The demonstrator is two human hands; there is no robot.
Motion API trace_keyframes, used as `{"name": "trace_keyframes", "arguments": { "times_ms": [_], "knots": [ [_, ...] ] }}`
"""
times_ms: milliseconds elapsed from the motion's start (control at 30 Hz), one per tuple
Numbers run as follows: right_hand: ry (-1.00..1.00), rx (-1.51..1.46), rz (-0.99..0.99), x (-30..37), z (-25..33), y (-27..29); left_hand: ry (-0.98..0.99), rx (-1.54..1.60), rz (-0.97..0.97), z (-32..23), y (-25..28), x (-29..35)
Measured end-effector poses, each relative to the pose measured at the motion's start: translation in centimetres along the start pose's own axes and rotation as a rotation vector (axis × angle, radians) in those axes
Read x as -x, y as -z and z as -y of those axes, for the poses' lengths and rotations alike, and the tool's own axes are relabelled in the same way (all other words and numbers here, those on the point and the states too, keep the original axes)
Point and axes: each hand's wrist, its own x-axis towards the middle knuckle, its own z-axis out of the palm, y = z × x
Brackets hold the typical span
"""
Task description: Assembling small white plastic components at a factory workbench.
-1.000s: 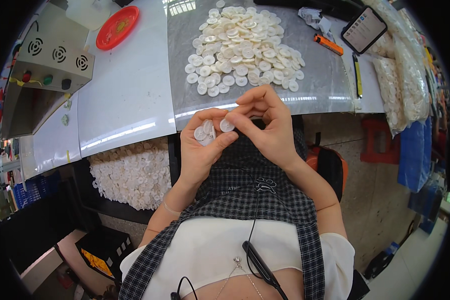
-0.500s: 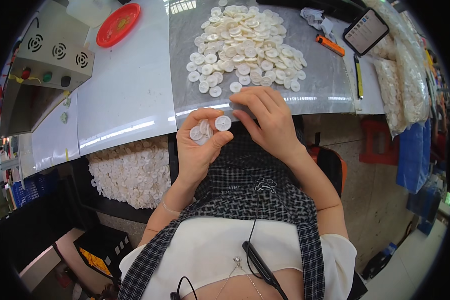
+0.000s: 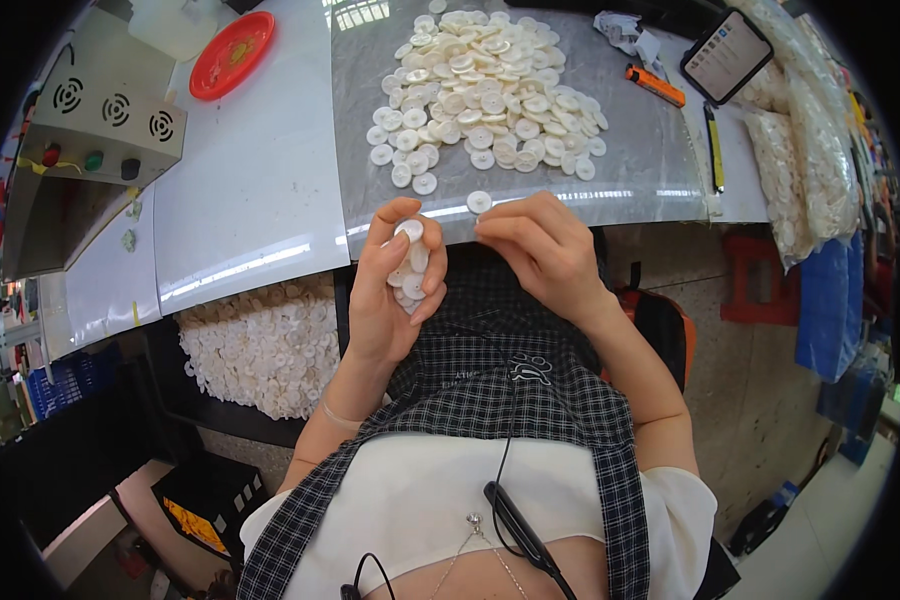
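My left hand (image 3: 378, 300) is raised before the table edge, fingers curled round several small white plastic gears (image 3: 410, 278). One of these gears sits at the top, by the thumb and index finger. To its right, my right hand (image 3: 555, 258) has its fingertips drawn together at the lower rim of a single white gear (image 3: 479, 202) at the table's front edge. Those fingertips partly cover the rim, and the thumb's grip is mostly hidden. Beyond both hands spreads a loose pile of white gears (image 3: 485, 95) on the grey table surface (image 3: 370, 215).
Below the table at left, a black bin holds many white pieces (image 3: 260, 350). A metal machine with knobs (image 3: 120, 140) and a red plate (image 3: 232, 55) stand left. At right lie an orange marker (image 3: 656, 86), a phone (image 3: 727, 57), a yellow cutter (image 3: 715, 150) and plastic bags (image 3: 805, 130).
The single gear has moved away from the pile to the table's edge, along with my right fingertips. My left hand has turned and closed more round its gears.
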Motion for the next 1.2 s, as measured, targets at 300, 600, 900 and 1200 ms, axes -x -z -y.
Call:
{"name": "trace_keyframes", "arguments": {
  "times_ms": [300, 600, 900, 1200],
  "knots": [
    [-0.551, -0.747, -0.072, -1.6, 2.3, -0.1, -0.071, -0.358, -0.037, 1.4, 0.0, 0.5],
    [-0.486, -0.507, 0.002, -1.8, 2.8, 0.3, -0.109, -0.411, -0.032, 1.3, 0.3, 0.7],
    [-0.027, 0.060, 0.168, -0.3, 0.8, 1.0, -0.033, -0.244, 0.045, 1.1, 0.5, 0.4],
    [-0.574, -0.719, 0.011, -0.7, 2.1, 1.1, 0.020, -0.183, -0.019, 1.3, -0.7, 0.1]
  ]
}}
